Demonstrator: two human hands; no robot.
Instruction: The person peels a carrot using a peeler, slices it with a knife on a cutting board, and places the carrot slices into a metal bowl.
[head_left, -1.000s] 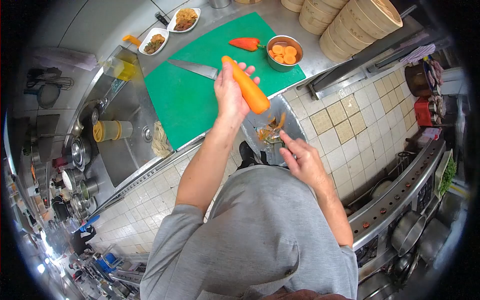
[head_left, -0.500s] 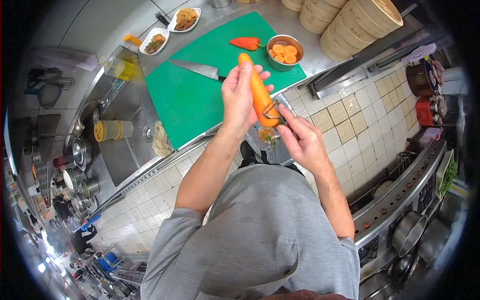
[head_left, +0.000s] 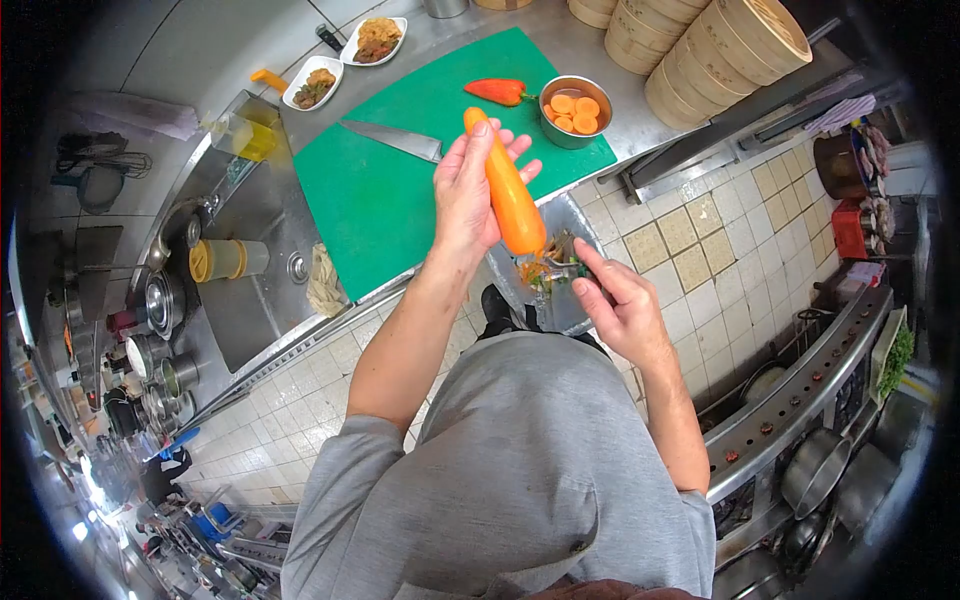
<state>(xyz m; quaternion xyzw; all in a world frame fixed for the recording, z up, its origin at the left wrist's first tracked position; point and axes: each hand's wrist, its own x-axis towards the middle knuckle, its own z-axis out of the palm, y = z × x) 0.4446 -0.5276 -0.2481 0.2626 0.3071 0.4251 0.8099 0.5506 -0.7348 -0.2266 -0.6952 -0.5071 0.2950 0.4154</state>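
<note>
Half-hiding the peeler [head_left: 566,268] — right fingers [head_left: 610,270]

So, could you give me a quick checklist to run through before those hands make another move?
1. Carrot held in the left hand: ok.
2. Peeler held in the right hand: ok.
3. Peeler's blade clear of the carrot: cannot tell, too small and cluttered there.
4. Bin below the carrot's thick end: ok.
5. Knife lying flat on the green board: ok, though its handle is hidden behind the left hand.
6. Cut slices inside the metal bowl: ok.
</note>
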